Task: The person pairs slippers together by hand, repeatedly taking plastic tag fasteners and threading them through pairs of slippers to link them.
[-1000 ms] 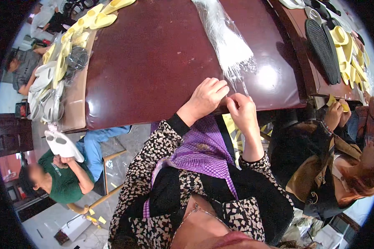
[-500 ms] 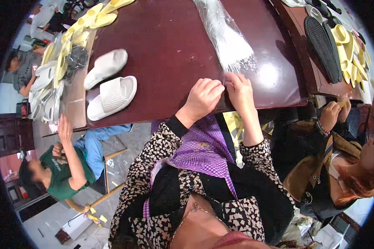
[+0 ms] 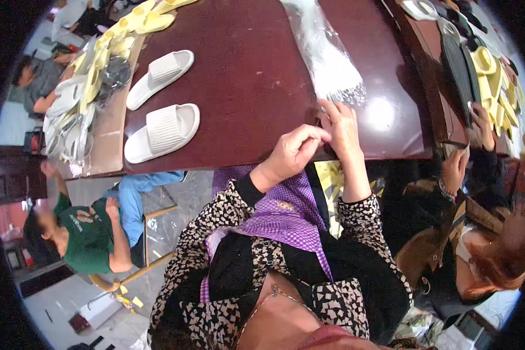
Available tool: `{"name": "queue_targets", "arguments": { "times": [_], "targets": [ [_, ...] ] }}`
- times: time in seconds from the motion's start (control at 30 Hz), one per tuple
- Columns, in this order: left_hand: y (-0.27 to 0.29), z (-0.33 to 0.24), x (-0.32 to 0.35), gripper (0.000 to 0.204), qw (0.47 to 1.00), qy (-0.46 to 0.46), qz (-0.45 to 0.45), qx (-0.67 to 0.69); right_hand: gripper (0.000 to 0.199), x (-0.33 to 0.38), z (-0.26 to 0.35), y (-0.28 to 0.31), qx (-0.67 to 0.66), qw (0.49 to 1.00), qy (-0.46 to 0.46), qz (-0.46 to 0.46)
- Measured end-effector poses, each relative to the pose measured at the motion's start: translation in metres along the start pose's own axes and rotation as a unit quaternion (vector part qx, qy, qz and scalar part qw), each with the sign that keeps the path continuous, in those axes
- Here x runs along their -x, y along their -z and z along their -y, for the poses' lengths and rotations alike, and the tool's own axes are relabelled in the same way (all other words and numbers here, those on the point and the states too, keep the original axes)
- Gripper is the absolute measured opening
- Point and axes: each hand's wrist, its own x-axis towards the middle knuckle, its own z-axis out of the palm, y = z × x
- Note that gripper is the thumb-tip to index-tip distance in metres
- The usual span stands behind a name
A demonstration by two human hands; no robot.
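I sit at a dark brown table (image 3: 245, 76). A stack of clear plastic bags (image 3: 326, 55) runs from the far edge to the near edge. My left hand (image 3: 290, 156) and my right hand (image 3: 343, 127) meet at the stack's near end, fingertips pinched together on the edge of a bag. What lies between the fingers is too small to make out. Two white slippers (image 3: 162, 131) (image 3: 160, 77) lie on the table to the left, well apart from my hands.
Piles of yellow and white slippers (image 3: 90, 87) crowd a side table on the left. Black soles (image 3: 458, 67) and yellow slippers (image 3: 489, 64) lie on the right. A person in a green shirt (image 3: 87, 239) sits lower left; another person (image 3: 478, 233) sits close on my right.
The two white slippers have appeared on the table, set there by the person in green, whose arm has since lowered. My hands have moved up from the table edge to the bags.
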Motion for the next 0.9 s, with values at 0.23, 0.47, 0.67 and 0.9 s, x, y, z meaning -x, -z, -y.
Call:
{"name": "queue_targets", "arguments": {
  "times": [0.23,0.47,0.67,0.9],
  "targets": [
    [0.034,-0.035,0.035,0.008,0.977,0.088,0.069,0.182,0.022,-0.018,0.002,-0.002,0.038,0.997,-0.022,0.064],
    [0.088,-0.054,0.086,0.009,0.942,0.12,-0.053,0.309,0.019,-0.022,-0.003,-0.004,0.076,0.993,-0.054,0.073],
    [0.14,-0.072,0.121,0.007,0.952,0.031,-0.146,0.267,0.016,-0.023,-0.012,-0.008,0.036,0.996,-0.05,0.058],
    [0.162,-0.097,0.127,0.01,0.958,-0.008,-0.223,0.18,0.025,-0.031,0.076,0.02,-0.147,0.985,0.061,0.06]
  ]
}}
